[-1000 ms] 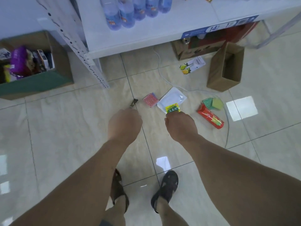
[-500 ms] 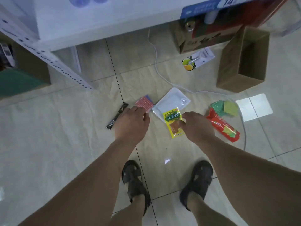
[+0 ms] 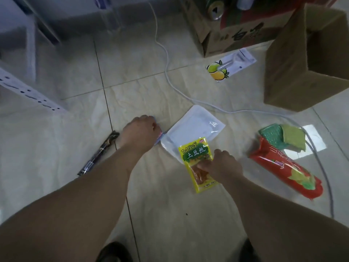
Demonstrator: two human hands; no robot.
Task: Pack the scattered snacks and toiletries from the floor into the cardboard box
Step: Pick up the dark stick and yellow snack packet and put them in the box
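Note:
My right hand (image 3: 222, 165) pinches the lower half of a yellow snack packet (image 3: 196, 154), which lies over the corner of a white pouch (image 3: 196, 127). My left hand (image 3: 141, 131) covers a small red packet; only a sliver of it shows at the fingers, and I cannot tell whether it is gripped. A dark pen-like stick (image 3: 100, 154) lies left of that wrist. A long red snack bag (image 3: 283, 167) and green sponges (image 3: 281, 137) lie to the right. A lemon-printed toothbrush pack (image 3: 230, 65) lies near the open cardboard box (image 3: 294, 72) at the upper right.
A white cable (image 3: 170, 72) snakes across the tiles behind the pouch and curves down the right side. A printed carton (image 3: 226, 35) stands under the shelf beside the open box. A white shelf upright (image 3: 28, 91) slants in from the left. My sandalled feet are at the bottom edge.
The view has dropped closer to the floor. My left hand has moved forward onto the red packet. My right hand has slid further up the yellow packet.

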